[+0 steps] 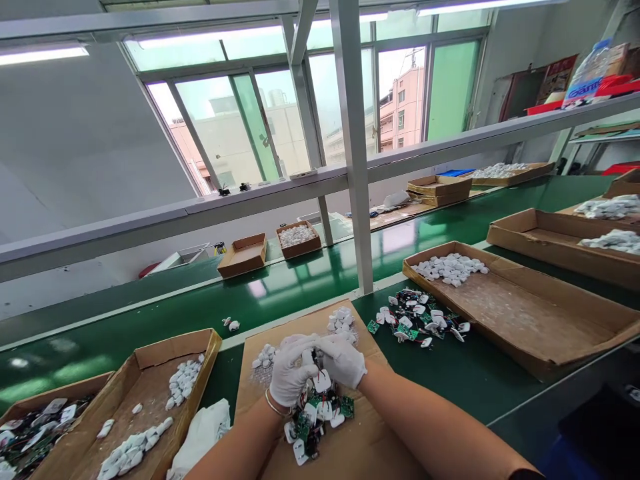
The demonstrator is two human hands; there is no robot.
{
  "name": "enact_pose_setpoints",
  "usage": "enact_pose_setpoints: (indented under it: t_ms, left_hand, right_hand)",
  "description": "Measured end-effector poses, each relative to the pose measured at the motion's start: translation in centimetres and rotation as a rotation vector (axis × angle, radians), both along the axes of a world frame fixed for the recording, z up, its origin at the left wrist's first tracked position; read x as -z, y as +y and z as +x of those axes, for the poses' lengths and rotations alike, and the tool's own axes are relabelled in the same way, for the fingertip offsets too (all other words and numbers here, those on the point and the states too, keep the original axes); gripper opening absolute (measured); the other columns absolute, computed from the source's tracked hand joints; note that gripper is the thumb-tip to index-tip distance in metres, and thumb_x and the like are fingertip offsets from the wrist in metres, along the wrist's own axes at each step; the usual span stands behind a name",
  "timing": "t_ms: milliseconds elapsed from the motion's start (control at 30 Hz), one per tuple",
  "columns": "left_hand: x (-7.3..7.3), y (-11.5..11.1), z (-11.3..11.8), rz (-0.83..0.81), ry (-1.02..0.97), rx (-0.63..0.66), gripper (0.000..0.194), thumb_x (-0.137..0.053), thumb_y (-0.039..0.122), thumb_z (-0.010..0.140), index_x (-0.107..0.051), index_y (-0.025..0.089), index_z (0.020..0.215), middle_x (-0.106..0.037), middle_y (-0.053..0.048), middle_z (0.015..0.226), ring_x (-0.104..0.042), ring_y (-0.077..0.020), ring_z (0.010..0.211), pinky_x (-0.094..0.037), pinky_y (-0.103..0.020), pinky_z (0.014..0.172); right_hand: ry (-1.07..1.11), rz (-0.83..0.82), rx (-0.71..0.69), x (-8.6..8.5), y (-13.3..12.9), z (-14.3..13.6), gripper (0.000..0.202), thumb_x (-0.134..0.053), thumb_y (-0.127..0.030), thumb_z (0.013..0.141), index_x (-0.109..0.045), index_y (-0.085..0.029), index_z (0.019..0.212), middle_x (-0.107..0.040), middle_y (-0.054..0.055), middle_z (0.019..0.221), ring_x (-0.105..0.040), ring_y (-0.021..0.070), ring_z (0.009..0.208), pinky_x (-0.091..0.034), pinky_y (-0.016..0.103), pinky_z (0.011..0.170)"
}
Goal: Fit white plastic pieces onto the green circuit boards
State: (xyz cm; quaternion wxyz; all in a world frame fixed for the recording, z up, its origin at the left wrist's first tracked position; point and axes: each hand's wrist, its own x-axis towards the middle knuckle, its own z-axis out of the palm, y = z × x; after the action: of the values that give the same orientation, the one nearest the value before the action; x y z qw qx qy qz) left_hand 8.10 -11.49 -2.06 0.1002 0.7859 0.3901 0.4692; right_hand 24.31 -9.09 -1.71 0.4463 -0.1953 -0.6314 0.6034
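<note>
handling a partly hidden part point(309, 357) between left hand point(290, 373) and right hand point(343, 360), fingers narrowed on it, above wired boards point(303, 425); next move likely needs steadiness.

We have cardboard point(360, 450) at lower centre of our green worktop point(450, 373), trays point(120, 390) at lower left, boards point(411, 308) and more trays point(540, 320) at right.

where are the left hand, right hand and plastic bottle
left hand point(289, 377), head view: back of the hand
right hand point(346, 362), head view: back of the hand
plastic bottle point(589, 75), head view: its side
</note>
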Motion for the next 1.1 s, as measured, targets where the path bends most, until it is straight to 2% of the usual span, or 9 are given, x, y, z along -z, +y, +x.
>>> enact_pose_setpoints:
  t_ms: [100, 233, 333, 500, 567, 667, 733, 900, 1100]
  left_hand:
    - [-0.1, 0.1, -0.2, 0.047, 0.053, -0.024, 0.049, -0.064, 0.061, 0.076, -0.073, 0.022, 0.104, -0.073, -0.012, 0.102, -0.065, -0.0293, 0.095, -0.052, -0.044, 0.085]
    - [-0.7, 0.1, -0.4, 0.124, 0.162, -0.075, 0.037, -0.073, 0.05, 0.072, -0.073, 0.022, 0.096, -0.073, -0.011, 0.099, -0.065, -0.0277, 0.093, -0.052, -0.044, 0.084]
    - [-1.2, 0.2, -0.3, 0.2, 0.18, -0.14, 0.03, -0.077, 0.04, 0.07, -0.071, 0.021, 0.091, -0.072, -0.01, 0.099, -0.065, -0.0272, 0.094, -0.051, -0.045, 0.086]
    - [-1.4, 0.1, 0.1, 0.224, 0.223, -0.147, 0.012, -0.068, 0.027, 0.075, -0.068, 0.022, 0.086, -0.071, -0.008, 0.094, -0.065, -0.0246, 0.091, -0.051, -0.043, 0.083]
    - [-1.3, 0.1, 0.2, 0.165, 0.251, -0.176, 0.016, -0.07, 0.03, 0.073, -0.067, 0.021, 0.085, -0.07, -0.009, 0.099, -0.064, -0.0261, 0.095, -0.05, -0.045, 0.086]
    - [-1.2, 0.1, 0.1, 0.1, 0.302, -0.194, 0.042, -0.078, 0.04, 0.064, -0.066, 0.02, 0.099, -0.066, -0.013, 0.113, -0.06, -0.0302, 0.105, -0.048, -0.049, 0.09]
    - [-1.1, 0.1, 0.0, 0.102, 0.313, -0.203, 0.05, -0.079, 0.042, 0.064, -0.064, 0.02, 0.107, -0.064, -0.013, 0.118, -0.059, -0.0306, 0.107, -0.048, -0.049, 0.09]
    - [-1.4, 0.3, -0.5, 0.194, 0.345, -0.181, 0.028, -0.073, 0.038, 0.075, -0.07, 0.025, 0.101, -0.07, -0.007, 0.109, -0.061, -0.0286, 0.101, -0.047, -0.046, 0.088]
    - [-2.0, 0.5, -1.2, 0.263, 0.44, -0.162, 0.035, -0.075, 0.04, 0.072, -0.07, 0.028, 0.105, -0.071, -0.005, 0.108, -0.059, -0.0309, 0.1, -0.043, -0.047, 0.09]
  right_hand:
    - [-0.023, -0.061, -0.084, 0.0, 0.2, 0.2, 0.028, -0.069, -0.043, 0.072, -0.06, -0.017, 0.065, -0.051, 0.0, 0.063, -0.044, 0.0142, 0.063, -0.037, 0.026, 0.056]
    - [-0.046, -0.196, -0.199, -0.5, 0.4, 0.3, 0.029, -0.072, -0.041, 0.071, -0.063, -0.013, 0.074, -0.05, -0.003, 0.064, -0.039, 0.0091, 0.057, -0.031, 0.023, 0.052]
    - [-0.029, -0.151, -0.156, -0.8, 0.5, 0.3, 0.03, -0.073, -0.038, 0.069, -0.065, -0.014, 0.084, -0.056, 0.0, 0.074, -0.044, 0.0109, 0.064, -0.035, 0.024, 0.057]
    - [-0.091, -0.042, -0.072, 0.1, 0.6, 0.1, 0.028, -0.078, -0.033, 0.064, -0.057, -0.014, 0.063, -0.047, -0.005, 0.061, -0.04, 0.01, 0.062, -0.033, 0.024, 0.059]
    - [-0.082, -0.097, -0.087, 0.5, 0.6, 0.0, 0.033, -0.076, -0.037, 0.067, -0.054, -0.014, 0.06, -0.042, -0.006, 0.058, -0.036, 0.0087, 0.058, -0.029, 0.023, 0.056]
    - [0.007, -0.217, -0.149, 0.6, 0.8, 0.1, 0.035, -0.074, -0.044, 0.069, -0.057, -0.014, 0.066, -0.047, -0.004, 0.063, -0.04, 0.009, 0.06, -0.03, 0.023, 0.056]
    - [0.068, -0.269, -0.198, 0.5, 0.9, 0.2, 0.036, -0.075, -0.046, 0.069, -0.058, -0.013, 0.068, -0.049, -0.003, 0.064, -0.041, 0.0092, 0.06, -0.032, 0.023, 0.056]
    - [0.109, -0.309, -0.306, 0.3, 1.2, 0.5, 0.039, -0.08, -0.044, 0.061, -0.054, -0.015, 0.066, -0.046, -0.004, 0.062, -0.04, 0.0083, 0.056, -0.031, 0.023, 0.054]
    - [-0.012, -0.098, -0.16, -0.1, 0.6, 0.3, 0.042, -0.085, -0.033, 0.056, -0.06, -0.016, 0.084, -0.055, -0.003, 0.073, -0.049, 0.0122, 0.068, -0.041, 0.026, 0.064]
